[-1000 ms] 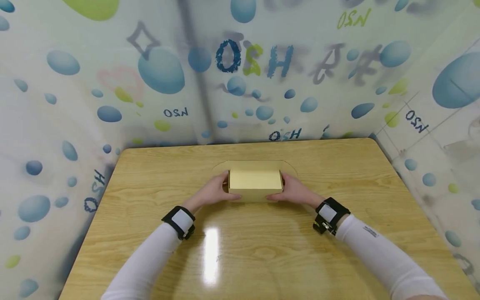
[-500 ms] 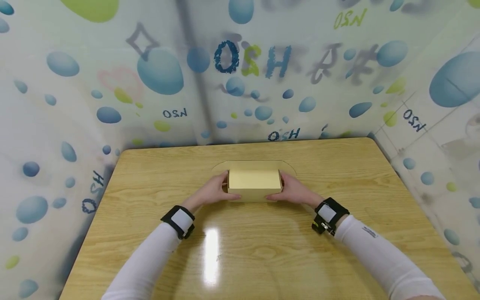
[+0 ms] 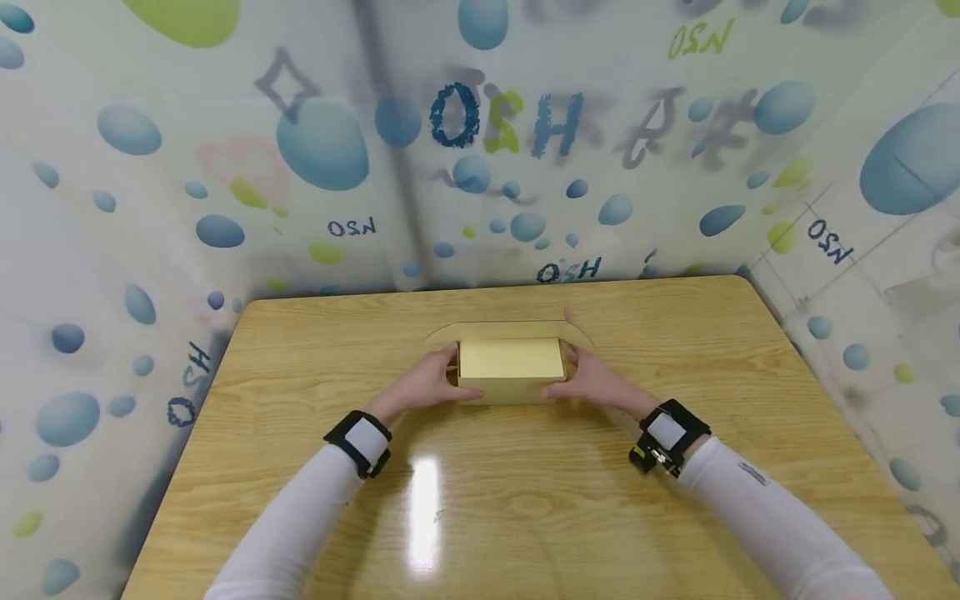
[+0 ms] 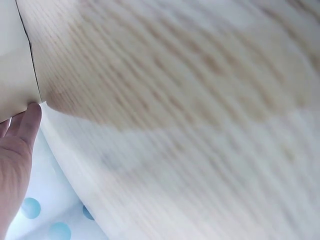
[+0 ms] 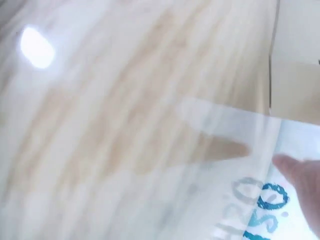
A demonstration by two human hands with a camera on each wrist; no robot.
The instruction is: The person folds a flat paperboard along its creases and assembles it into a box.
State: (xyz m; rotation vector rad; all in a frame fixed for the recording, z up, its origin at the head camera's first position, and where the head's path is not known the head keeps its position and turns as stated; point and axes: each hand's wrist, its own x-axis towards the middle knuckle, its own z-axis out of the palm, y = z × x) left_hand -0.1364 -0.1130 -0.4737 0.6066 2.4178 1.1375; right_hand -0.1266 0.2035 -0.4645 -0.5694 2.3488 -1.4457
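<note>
A small pale-yellow cardboard box (image 3: 512,360) lies on the wooden table, its long side facing me. Behind its top a wide flap (image 3: 510,330) with rounded ends stands out. My left hand (image 3: 429,382) grips the box's left end, thumb on the front face and fingers at the side; the left wrist view shows that thumb touching the box edge (image 4: 17,85). At the right end, my right hand (image 3: 598,383) has its fingers spread, one pointing up beside the flap. In the right wrist view its thumb (image 5: 287,164) is apart from the box.
The wooden table (image 3: 517,500) has a glossy surface with a bright light reflection at front left. Its far edge meets a wall (image 3: 420,200) printed with blue and green spots and letters. Both wrists wear black straps.
My right hand has loosened from the box's right end and shifted slightly right, one finger now raised beside the flap. The left hand and the box stay in place.
</note>
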